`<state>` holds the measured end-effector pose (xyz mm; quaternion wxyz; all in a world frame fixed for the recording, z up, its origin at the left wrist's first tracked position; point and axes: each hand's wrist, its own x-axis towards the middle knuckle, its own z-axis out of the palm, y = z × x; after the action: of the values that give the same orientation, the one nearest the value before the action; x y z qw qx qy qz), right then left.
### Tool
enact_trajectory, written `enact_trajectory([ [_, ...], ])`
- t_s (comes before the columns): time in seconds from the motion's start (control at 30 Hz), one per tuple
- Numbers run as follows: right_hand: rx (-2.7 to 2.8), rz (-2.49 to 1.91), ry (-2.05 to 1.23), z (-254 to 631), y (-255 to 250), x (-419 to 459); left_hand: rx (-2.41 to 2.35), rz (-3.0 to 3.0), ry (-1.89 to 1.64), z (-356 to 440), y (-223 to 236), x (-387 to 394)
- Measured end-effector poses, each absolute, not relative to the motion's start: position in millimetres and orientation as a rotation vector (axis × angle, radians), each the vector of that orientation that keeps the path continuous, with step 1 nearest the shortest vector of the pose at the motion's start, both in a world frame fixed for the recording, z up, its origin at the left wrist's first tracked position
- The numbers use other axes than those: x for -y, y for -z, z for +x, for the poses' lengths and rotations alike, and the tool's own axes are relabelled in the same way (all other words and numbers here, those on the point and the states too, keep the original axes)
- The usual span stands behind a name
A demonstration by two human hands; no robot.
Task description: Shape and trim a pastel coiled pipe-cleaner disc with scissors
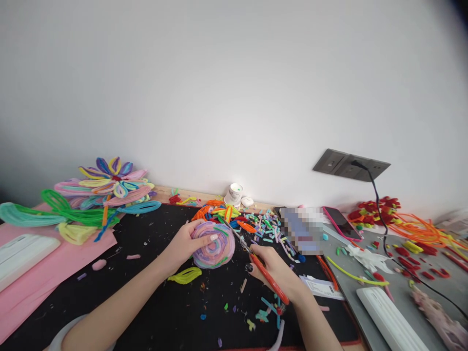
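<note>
My left hand (195, 240) is closed on the left side of a round spiral disc of pink, purple and blue pipe cleaners (219, 253), the thumb lying across its face. In my right hand (268, 265) is a pair of pliers with orange handles (268, 279); their metal jaws point up and left, close to the disc's right edge. I cannot tell whether the jaws touch it. Below the disc lies a yellow-green pipe-cleaner leaf (185, 276). Behind it is a heap of orange, yellow and blue pipe-cleaner pieces (215, 212).
Short pipe-cleaner clippings (265, 226) litter the black mat (153, 312). A large pipe-cleaner flower (115, 180) lies at the left back. A paper cup (234, 194) stands by the wall. A pink-edged phone (341, 223) and a black cord (380, 214) are on the right.
</note>
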<state>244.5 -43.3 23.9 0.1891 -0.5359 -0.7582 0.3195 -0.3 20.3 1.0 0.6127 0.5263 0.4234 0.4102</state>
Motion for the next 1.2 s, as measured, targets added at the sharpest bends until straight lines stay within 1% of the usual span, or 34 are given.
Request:
enact_trajectory([
  [0.33,2.102,-1.473,-0.919,243.6,-24.5,43.2,-0.924,1.155,-1.009,-1.2,-2.3,-20.3],
  [0.53,2.103,-1.495,-0.908,243.5,-21.0,42.6,-0.955,1.22,-0.94,0.3,-3.1,-17.7],
  [0.9,2.075,-1.5,-0.938,242.0,-21.1,42.1,-0.946,1.35,-0.924,-0.8,-1.9,-18.0],
  [1.2,2.075,-1.497,-0.944,239.2,-25.2,42.1,-0.854,1.253,-0.865,1.0,2.9,-17.3],
])
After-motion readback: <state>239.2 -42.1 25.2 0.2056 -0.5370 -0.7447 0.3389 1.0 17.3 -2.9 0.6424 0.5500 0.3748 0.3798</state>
